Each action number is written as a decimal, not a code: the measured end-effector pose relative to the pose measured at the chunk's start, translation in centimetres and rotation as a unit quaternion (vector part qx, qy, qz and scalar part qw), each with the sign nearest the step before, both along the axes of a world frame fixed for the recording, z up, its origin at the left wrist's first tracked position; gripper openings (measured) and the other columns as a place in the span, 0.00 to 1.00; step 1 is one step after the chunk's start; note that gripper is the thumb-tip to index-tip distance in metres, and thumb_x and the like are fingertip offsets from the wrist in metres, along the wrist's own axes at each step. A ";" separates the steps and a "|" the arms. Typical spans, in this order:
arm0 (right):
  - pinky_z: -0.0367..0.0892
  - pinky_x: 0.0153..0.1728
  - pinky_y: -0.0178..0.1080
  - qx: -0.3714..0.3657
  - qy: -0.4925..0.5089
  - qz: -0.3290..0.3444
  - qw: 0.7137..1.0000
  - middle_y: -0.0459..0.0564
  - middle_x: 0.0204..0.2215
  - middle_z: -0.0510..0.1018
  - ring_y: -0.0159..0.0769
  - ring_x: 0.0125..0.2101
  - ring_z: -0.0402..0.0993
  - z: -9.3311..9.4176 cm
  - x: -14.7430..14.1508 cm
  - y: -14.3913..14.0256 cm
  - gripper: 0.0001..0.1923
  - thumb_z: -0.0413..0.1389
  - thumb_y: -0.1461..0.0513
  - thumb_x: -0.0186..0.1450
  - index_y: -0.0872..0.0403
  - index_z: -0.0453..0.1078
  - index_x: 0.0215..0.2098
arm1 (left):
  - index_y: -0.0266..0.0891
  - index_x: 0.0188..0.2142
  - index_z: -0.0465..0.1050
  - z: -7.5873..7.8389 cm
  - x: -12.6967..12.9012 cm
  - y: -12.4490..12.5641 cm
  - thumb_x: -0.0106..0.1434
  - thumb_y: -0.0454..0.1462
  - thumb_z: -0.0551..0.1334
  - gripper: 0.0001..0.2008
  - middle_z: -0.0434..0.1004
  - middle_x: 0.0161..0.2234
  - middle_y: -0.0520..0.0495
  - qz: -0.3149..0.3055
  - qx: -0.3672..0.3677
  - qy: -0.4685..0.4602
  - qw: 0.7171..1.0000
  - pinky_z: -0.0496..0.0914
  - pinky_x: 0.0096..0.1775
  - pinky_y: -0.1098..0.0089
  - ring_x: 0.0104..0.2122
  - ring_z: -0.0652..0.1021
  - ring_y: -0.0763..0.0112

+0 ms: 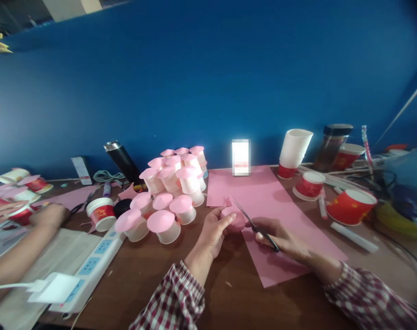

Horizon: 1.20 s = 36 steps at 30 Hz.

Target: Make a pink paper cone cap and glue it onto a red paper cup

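Observation:
Between thumb and fingers, my left hand point(215, 230) pinches a round piece of pink paper point(236, 221). My right hand point(280, 237) is wrapped around black-handled scissors point(266, 235), whose blades point up and left beside that piece. Large pink paper sheets point(280, 211) lie on the table under and behind both hands. To the left stand several paper cups topped with pink paper cones point(163, 222), some of them stacked at the back.
A power strip point(91, 270) with a white charger point(53, 288) lies front left, near another person's arm point(52, 217). A black thermos point(122, 158) leans behind. Red-and-white cups point(352, 208) and a white stick point(354, 237) are on the right. A blue partition point(208, 82) stands behind.

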State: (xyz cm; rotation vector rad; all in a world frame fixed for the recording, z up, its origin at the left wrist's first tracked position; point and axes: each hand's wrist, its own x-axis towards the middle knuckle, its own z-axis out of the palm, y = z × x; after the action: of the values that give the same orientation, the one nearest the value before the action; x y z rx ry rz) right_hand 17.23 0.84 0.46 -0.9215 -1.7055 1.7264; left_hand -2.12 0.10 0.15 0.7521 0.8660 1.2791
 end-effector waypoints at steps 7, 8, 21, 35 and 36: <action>0.57 0.22 0.31 0.004 -0.007 0.006 1.000 0.44 0.24 0.66 0.26 0.22 0.61 0.2 -0.1 -0.1 0.27 0.58 0.49 0.59 0.60 0.66 0.48 | 0.31 0.37 0.72 -0.2 0.0 0.0 0.51 0.36 0.69 0.16 0.77 0.30 0.44 0.007 -0.012 0.004 1.000 0.72 0.35 0.67 0.29 0.76 0.70; 0.56 0.21 0.31 0.005 -0.008 0.007 1.000 0.44 0.24 0.66 0.27 0.22 0.61 0.3 -0.1 -0.1 0.27 0.58 0.49 0.59 0.60 0.67 0.48 | 0.31 0.37 0.72 -0.2 0.0 0.0 0.51 0.36 0.69 0.15 0.77 0.30 0.44 0.006 -0.013 0.007 1.000 0.72 0.35 0.67 0.29 0.76 0.70; 0.57 0.22 0.31 0.012 -0.018 0.020 1.000 0.44 0.25 0.66 0.27 0.22 0.61 0.7 -0.1 -0.1 0.26 0.58 0.48 0.59 0.59 0.69 0.47 | 0.31 0.35 0.73 -0.1 -0.1 0.0 0.47 0.39 0.71 0.18 0.77 0.29 0.45 -0.008 -0.022 0.022 0.999 0.72 0.33 0.68 0.28 0.76 0.69; 0.56 0.22 0.31 0.037 -0.030 0.029 0.998 0.44 0.25 0.66 0.27 0.23 0.60 0.7 -0.1 0.0 0.25 0.56 0.50 0.61 0.60 0.68 0.46 | 0.31 0.34 0.73 0.0 -0.1 -0.1 0.47 0.38 0.71 0.17 0.77 0.28 0.45 -0.009 -0.026 0.024 0.999 0.71 0.32 0.69 0.27 0.76 0.70; 0.56 0.22 0.31 0.037 -0.030 0.029 0.998 0.44 0.25 0.65 0.27 0.23 0.60 0.7 -0.1 0.0 0.25 0.56 0.49 0.61 0.60 0.68 0.46 | 0.31 0.34 0.73 0.0 -0.1 0.0 0.47 0.38 0.71 0.17 0.77 0.28 0.45 -0.009 -0.026 0.025 0.999 0.71 0.32 0.69 0.27 0.76 0.70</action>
State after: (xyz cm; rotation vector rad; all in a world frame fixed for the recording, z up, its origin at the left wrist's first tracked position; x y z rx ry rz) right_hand 17.16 0.82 1.14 -0.9068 -1.8380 1.6751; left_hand -2.18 0.07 0.12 0.7519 0.9270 1.2221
